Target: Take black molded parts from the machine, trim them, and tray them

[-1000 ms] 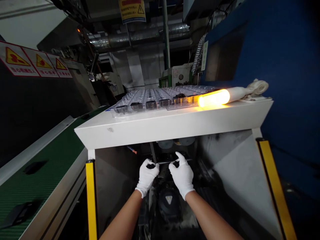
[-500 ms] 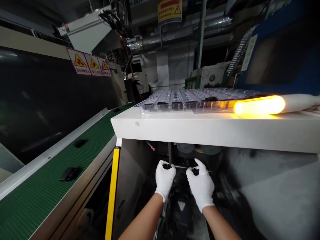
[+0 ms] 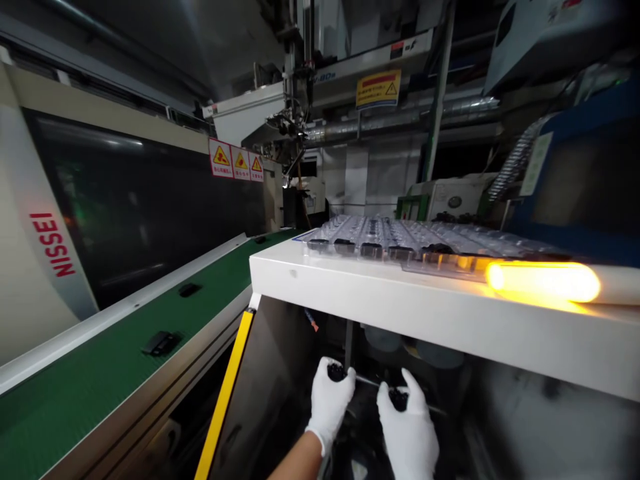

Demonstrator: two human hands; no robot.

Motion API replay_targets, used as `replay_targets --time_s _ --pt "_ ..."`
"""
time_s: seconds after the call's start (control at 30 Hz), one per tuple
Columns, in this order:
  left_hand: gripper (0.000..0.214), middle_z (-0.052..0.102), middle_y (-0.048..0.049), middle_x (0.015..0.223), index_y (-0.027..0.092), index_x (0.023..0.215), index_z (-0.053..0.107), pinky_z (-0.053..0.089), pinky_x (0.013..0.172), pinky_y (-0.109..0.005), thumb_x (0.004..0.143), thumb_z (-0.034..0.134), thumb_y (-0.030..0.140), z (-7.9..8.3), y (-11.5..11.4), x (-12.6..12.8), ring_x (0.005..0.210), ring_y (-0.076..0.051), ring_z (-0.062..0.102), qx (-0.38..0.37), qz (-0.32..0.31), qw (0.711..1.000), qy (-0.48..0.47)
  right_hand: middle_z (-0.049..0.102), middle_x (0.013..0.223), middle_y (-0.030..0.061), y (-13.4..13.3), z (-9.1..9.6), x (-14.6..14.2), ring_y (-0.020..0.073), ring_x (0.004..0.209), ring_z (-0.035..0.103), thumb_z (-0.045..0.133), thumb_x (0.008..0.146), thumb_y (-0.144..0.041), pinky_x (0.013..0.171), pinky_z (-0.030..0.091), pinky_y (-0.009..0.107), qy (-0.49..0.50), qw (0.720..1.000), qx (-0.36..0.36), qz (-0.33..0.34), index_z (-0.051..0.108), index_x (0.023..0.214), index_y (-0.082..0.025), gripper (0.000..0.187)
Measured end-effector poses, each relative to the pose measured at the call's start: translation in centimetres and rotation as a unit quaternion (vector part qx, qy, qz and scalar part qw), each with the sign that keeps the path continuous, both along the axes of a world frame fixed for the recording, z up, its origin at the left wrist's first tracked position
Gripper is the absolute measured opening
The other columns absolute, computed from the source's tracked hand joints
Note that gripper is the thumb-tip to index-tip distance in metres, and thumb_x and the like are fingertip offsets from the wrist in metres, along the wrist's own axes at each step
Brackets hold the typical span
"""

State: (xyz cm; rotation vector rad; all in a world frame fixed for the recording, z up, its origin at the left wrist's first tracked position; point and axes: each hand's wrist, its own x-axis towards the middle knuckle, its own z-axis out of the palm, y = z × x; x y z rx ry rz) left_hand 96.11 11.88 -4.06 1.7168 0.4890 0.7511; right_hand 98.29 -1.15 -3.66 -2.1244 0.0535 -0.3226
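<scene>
My left hand (image 3: 327, 407), in a white glove, is curled around small black pieces (image 3: 336, 371), held below the front edge of a white table. To its right, my gloved right hand (image 3: 410, 433) is likewise closed on black pieces (image 3: 399, 399), thumb and fingers bent around them. The exact shape of these pieces is too dark to make out. The hands are apart, and a thin bar (image 3: 367, 381) shows between them. On the table, clear plastic trays (image 3: 380, 233) carry black parts in their front pockets.
To the left runs a green conveyor belt (image 3: 115, 393) bearing black plastic parts (image 3: 161, 343). A yellow post (image 3: 225, 393) stands at the corner of the white table (image 3: 425, 320). A glowing yellow lamp (image 3: 545, 281) lies on the tabletop at right. Machines with warning signs (image 3: 236, 160) stand behind.
The view has swung up and to the left, so the table, belt and signs appear lower and further right. Both hands keep their hold on the black pieces, below the table edge.
</scene>
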Motion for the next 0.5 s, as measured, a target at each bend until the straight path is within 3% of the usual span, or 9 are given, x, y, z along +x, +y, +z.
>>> replay_targets --time_s 0.13,0.2,0.27,0.3,0.37,0.43,0.5 --pt "0.040 0.068 -0.0090 0.104 0.018 0.108 0.056 0.048 0.090 -0.033 0.076 0.069 0.039 0.3 -0.3 -3.3 0.097 -0.021 0.063 -0.060 -0.048 0.997 0.013 0.067 0.115 0.0185 -1.6 0.1 -1.3 0.0349 0.102 0.065 0.056 0.080 -0.051 0.084 0.053 0.046 -0.137 0.990 -0.005 0.011 0.048 0.135 -0.010 0.070" --pt "0.049 0.064 -0.0115 0.120 0.019 0.121 0.054 0.044 0.100 -0.034 0.078 0.068 0.039 0.0 0.1 -6.9 0.112 -0.022 0.059 -0.053 -0.002 0.999 0.013 0.064 0.117 0.0236 -2.5 -0.8 -3.7 0.0364 0.106 0.062 0.060 0.080 -0.043 0.088 0.051 0.048 -0.251 0.967 -0.038 -0.011 0.053 0.129 -0.005 0.062" --pt "0.043 0.063 -0.0104 0.122 0.020 0.119 0.057 0.041 0.103 -0.035 0.082 0.062 0.041 -0.8 0.9 -12.1 0.114 -0.022 0.057 -0.020 0.063 0.998 0.020 0.068 0.109 0.0206 -2.7 -2.9 -7.5 0.0304 0.098 0.065 0.062 0.082 -0.031 0.086 0.052 0.042 -0.360 0.931 -0.057 0.029 0.061 0.116 -0.008 0.041" --pt "0.035 0.065 -0.0088 0.115 0.020 0.112 0.060 0.043 0.100 -0.034 0.085 0.058 0.043 -1.5 1.4 -15.1 0.109 -0.021 0.059 -0.008 0.081 0.996 0.030 0.070 0.102 0.0162 -2.4 -4.4 -9.7 0.0257 0.092 0.067 0.061 0.083 -0.024 0.084 0.052 0.037 -0.401 0.909 -0.057 0.096 0.064 0.110 -0.012 0.030" --pt "0.030 0.066 -0.0047 0.092 0.021 0.090 0.062 0.048 0.088 -0.032 0.090 0.049 0.048 -3.2 2.1 -22.1 0.090 -0.020 0.062 -0.013 0.071 0.995 0.065 0.073 0.091 0.0069 -0.8 -7.9 -14.6 0.0184 0.083 0.068 0.054 0.085 -0.016 0.080 0.052 0.029 -0.422 0.855 -0.078 0.291 0.067 0.101 -0.019 0.020" --pt "0.039 0.061 -0.0012 0.073 0.021 0.073 0.058 0.048 0.070 -0.029 0.090 0.047 0.054 -5.3 2.0 -29.6 0.071 -0.017 0.057 -0.042 0.071 0.988 0.132 0.075 0.092 0.0034 1.7 -11.4 -19.3 0.0178 0.088 0.069 0.049 0.083 -0.011 0.080 0.051 0.027 -0.338 0.819 -0.132 0.445 0.070 0.094 -0.023 0.027" --pt "0.041 0.061 -0.0005 0.072 0.021 0.072 0.060 0.048 0.066 -0.028 0.088 0.050 0.057 -7.4 0.9 -37.1 0.068 -0.017 0.056 -0.079 0.149 0.957 0.236 0.074 0.107 0.0046 4.5 -14.0 -23.1 0.0199 0.103 0.067 0.046 0.083 -0.009 0.089 0.048 0.028 -0.204 0.799 -0.211 0.524 0.072 0.103 -0.022 0.035"
